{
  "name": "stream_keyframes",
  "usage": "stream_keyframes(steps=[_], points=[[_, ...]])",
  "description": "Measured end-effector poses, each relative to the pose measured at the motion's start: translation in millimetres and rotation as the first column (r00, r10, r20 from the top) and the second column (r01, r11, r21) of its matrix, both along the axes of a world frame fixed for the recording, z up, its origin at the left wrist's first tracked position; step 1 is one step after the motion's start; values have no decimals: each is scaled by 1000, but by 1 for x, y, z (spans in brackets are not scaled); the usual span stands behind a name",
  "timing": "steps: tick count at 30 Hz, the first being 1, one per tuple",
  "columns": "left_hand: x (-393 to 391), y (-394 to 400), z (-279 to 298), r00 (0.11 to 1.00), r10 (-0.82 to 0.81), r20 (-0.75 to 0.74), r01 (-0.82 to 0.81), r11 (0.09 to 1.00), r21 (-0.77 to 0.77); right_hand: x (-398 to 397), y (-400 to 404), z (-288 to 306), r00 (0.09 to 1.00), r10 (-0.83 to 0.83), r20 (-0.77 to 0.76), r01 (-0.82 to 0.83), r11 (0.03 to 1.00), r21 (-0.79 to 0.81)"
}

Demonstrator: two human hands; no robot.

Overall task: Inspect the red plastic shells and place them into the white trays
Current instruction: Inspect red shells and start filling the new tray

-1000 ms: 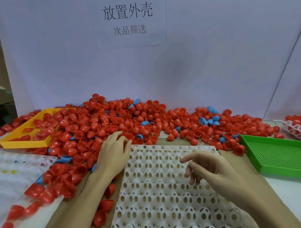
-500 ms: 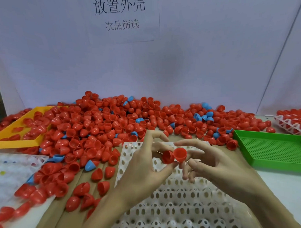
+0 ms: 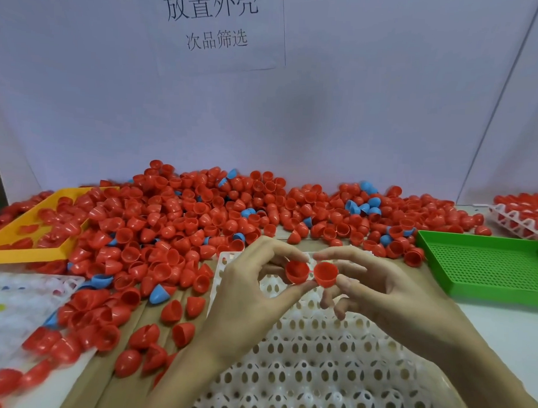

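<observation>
Since half a second ago the two shells have risen slightly and turned their open mouths more toward the camera; a second ago both hands were empty, the left down in the pile.

Going left to right: a yellow tray [image 3: 14, 250] lies half buried under the heap of red shells [image 3: 175, 231], with a few blue shells [image 3: 159, 293] mixed in. The left hand [image 3: 249, 291] pinches one red shell [image 3: 296, 272] between thumb and fingertips, by its rim. Just beside it, nearly touching, the right hand [image 3: 389, 296] pinches a second red shell [image 3: 325, 273] the same way. Both are held above the white tray [image 3: 317, 358], whose egg-shaped sockets look unfilled. A green perforated tray [image 3: 488, 266] sits on the bench to the right, and a filled white tray [image 3: 523, 219] stands at the far edge.

The shells look like thin, glossy moulded plastic, dome-shaped with a round open mouth: probably very light, stiff enough to keep their form, yet likely to flex or pop loose if squeezed hard. The smooth dome seems slippery, so gripping across the rim appears the surest hold.
</observation>
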State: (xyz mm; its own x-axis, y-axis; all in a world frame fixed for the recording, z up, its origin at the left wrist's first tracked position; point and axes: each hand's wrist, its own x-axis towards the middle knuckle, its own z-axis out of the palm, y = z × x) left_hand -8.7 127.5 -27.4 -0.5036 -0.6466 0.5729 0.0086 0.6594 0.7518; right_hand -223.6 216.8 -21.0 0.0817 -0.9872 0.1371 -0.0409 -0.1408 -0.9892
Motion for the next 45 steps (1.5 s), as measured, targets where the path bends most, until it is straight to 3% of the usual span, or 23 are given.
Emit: stream_keyframes(steps=[7,14,30,33,36,40,45], points=[[-3,4,0,992,-70,-102,89,977,195,0,1,-1,1000,-5,5,5,1000,-6],[-4,3,-6,998,-5,59,-4,988,156,0,-4,-11,997,-25,-68,25,1000,-3],[-6,-2,-9,997,-66,-36,74,932,356,11,-4,-9,996,-31,-79,28,999,-38],[8,-29,-8,974,202,98,-216,963,160,10,0,-2,988,-124,-95,121,992,-35],[30,-63,-11,844,494,210,-474,869,-140,7,1,-1,970,-206,-129,205,979,-26],[42,-85,-28,735,575,360,-522,818,-241,9,-1,-5,966,-215,-142,216,976,-11],[35,-92,-38,727,547,415,-466,837,-286,7,-3,-10,973,-183,-144,183,983,-11]])
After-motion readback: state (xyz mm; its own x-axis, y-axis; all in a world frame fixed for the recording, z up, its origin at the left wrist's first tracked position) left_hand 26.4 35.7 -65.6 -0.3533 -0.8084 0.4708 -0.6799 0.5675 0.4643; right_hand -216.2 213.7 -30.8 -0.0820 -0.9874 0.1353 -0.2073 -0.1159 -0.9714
